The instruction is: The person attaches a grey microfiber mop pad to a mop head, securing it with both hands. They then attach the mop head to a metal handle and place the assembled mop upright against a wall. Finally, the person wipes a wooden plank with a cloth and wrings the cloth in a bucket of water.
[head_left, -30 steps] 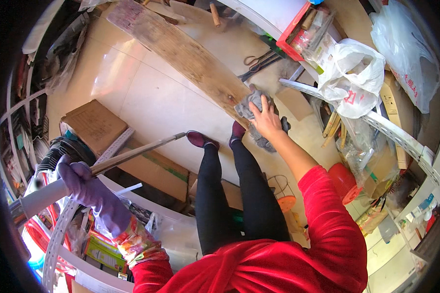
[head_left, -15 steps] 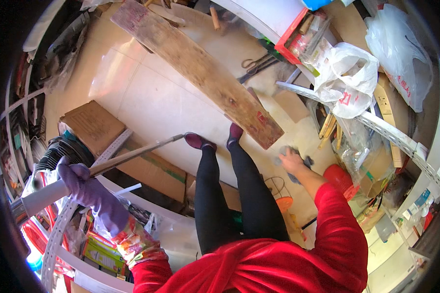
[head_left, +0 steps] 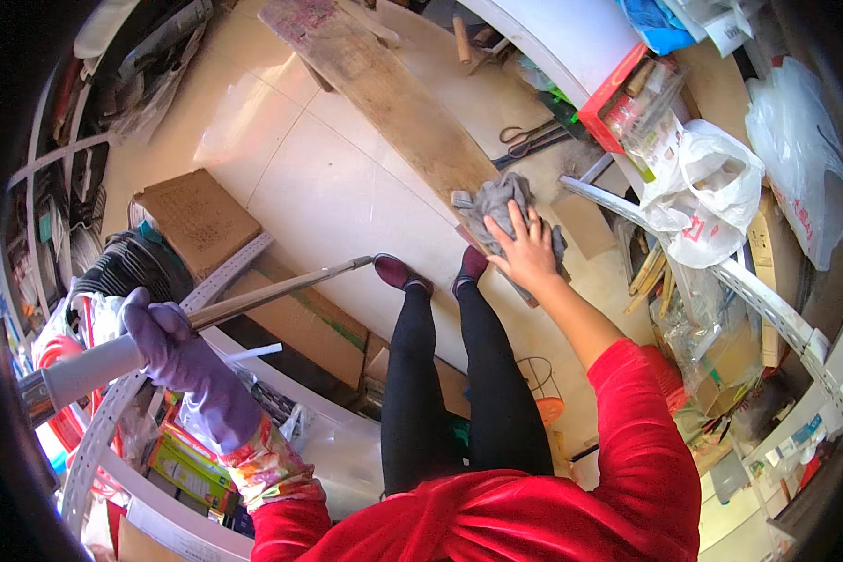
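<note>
My left hand (head_left: 164,337), in a purple rubber glove with a flowered cuff, is wrapped round a long metal pole (head_left: 281,292) with a grey sleeve at its near end. The pole slants across to a point near my left shoe. My bare right hand (head_left: 525,245) lies with fingers spread on a crumpled grey cloth (head_left: 506,199). Under the cloth is the near end of a narrow, worn wooden bench (head_left: 393,103), which runs away to the far left. Hand and cloth hide part of that end.
A cardboard box (head_left: 197,220) and a white perforated metal rail (head_left: 229,272) are on the left. To the right, a white plastic bag (head_left: 707,187) hangs by another perforated rail (head_left: 768,300). Large scissors (head_left: 525,140) lie beyond the bench. An orange round object (head_left: 550,409) sits near my right leg.
My right hand has moved from beside the bench's near end up onto it, bringing the grey cloth along. The left hand keeps its hold on the pole. The whole view has shifted slightly.
</note>
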